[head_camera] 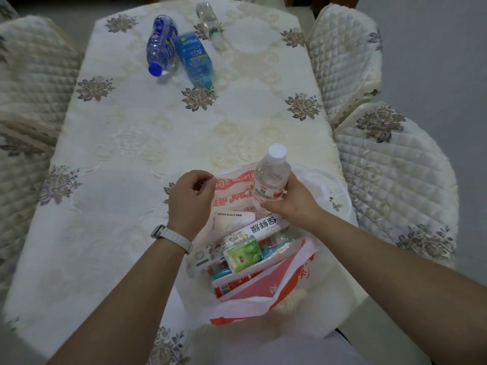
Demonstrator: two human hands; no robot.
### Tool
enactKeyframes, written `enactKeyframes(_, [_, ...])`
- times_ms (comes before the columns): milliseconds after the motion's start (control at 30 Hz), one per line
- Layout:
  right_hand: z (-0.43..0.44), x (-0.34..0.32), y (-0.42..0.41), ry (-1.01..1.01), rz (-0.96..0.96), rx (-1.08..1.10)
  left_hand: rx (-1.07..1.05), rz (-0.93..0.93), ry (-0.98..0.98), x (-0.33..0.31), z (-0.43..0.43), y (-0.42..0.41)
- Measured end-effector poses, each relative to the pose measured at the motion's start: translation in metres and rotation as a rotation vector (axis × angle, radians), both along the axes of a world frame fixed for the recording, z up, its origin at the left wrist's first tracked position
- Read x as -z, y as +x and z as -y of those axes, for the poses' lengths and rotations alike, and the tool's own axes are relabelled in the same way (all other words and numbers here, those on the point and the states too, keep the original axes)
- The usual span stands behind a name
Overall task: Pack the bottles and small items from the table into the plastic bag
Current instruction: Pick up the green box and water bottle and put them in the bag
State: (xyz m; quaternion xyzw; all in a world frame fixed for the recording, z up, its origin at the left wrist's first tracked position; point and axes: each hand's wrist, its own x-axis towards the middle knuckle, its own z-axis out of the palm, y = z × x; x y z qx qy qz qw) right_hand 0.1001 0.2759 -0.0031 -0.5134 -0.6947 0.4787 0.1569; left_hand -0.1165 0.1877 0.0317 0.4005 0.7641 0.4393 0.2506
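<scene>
The right hand (292,200) is closed around the lower body of a clear water bottle (271,177) with a white cap, thumb and fingers wrapped over its red-and-white label. The bottle stands nearly upright, tilted slightly, with its base down inside the mouth of the plastic bag (263,291). The left hand (191,198), a pale watch (168,237) on its wrist, is curled with fingers pinched on the far left rim of the bag, holding the opening up.

The white and red bag lies at the near edge of the surface (126,159), which is covered with a cream floral cloth. Inside it are a green tissue pack (243,252), a long white box with printed characters (263,227), a flat white earbuds box (232,219), and other small packets I cannot identify.

Well apart at the far end lie three bottles on their sides: a dark blue-capped bottle (160,46) touching a light blue bottle (195,59), and a clear bottle (210,22) just beyond.
</scene>
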Motion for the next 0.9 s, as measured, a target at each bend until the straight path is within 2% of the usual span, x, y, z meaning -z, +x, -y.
enactKeyframes(233, [0.002, -0.003, -0.013, 0.027, -0.026, -0.035, 0.013, -0.004, 0.014, -0.009, 0.007, 0.006])
enactKeyframes(400, [0.007, -0.007, -0.027, 0.072, -0.044, -0.173, -0.049, 0.018, 0.002, -0.019, 0.020, 0.012])
enactKeyframes(633, [0.006, -0.004, 0.001, 0.047, 0.009, -0.178, -0.100, -0.038, -0.077, -0.019, 0.036, 0.023])
enactKeyframes(767, [0.001, -0.010, 0.012, 0.020, 0.025, -0.281, -0.085, -0.125, -0.121, -0.029, 0.048, 0.042])
enactKeyframes(900, [-0.003, -0.028, 0.020, 0.017, -0.046, -0.317, -0.157, -0.183, -0.133, -0.048, 0.064, 0.065])
